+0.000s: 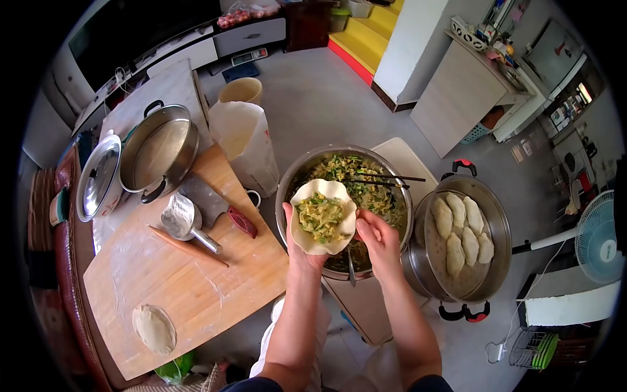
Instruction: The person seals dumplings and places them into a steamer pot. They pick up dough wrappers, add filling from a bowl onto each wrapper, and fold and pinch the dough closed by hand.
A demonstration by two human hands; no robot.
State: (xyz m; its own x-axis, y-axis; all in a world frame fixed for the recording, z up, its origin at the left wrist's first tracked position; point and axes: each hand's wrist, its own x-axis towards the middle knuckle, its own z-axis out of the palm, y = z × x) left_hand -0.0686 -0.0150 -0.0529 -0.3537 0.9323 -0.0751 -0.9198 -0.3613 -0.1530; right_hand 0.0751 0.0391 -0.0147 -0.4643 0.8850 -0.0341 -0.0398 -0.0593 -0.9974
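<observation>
A round dough wrapper with a wavy edge rests in my left hand, whose fingers cup it from below. A mound of chopped green and yellow filling lies in its middle. At the wrapper's right edge, my right hand pinches the dough between thumb and fingers. Under both hands stands a large metal bowl of the same filling. Dark chopsticks lie across this bowl, and a spoon handle sticks out toward me.
Right of the bowl, a steamer pot holds several filled dumplings. On the wooden board are dough, a rolling pin, a metal scoop and a cleaver. Behind it stands another pot. A fan is far right.
</observation>
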